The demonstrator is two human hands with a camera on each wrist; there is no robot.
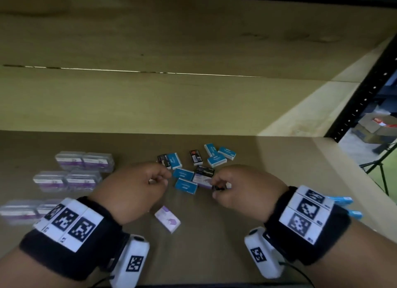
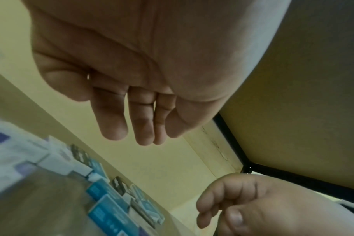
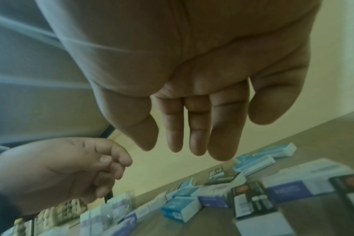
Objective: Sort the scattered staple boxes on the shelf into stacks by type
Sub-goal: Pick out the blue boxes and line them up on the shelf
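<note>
Small staple boxes lie scattered mid-shelf: blue boxes (image 1: 185,186), black boxes (image 1: 205,171) and a purple-and-white box (image 1: 167,219) lying apart near the front. My left hand (image 1: 160,179) hovers just left of the cluster, fingers loosely curled, holding nothing. Its wrist view shows the left hand (image 2: 131,135) with fingers hanging free above blue boxes (image 2: 109,212). My right hand (image 1: 217,188) hovers at the cluster's right edge, beside another purple-and-white box (image 1: 203,181). Seen from its wrist, the right hand (image 3: 184,143) is empty, with a black box (image 3: 251,201) below it.
Clear plastic cases with purple labels (image 1: 84,161) stand in paired stacks at the left. A stack of blue boxes (image 1: 341,200) sits right of my right wrist. The shelf's back wall (image 1: 171,105) rises behind, and a black post (image 1: 365,90) bounds the right side.
</note>
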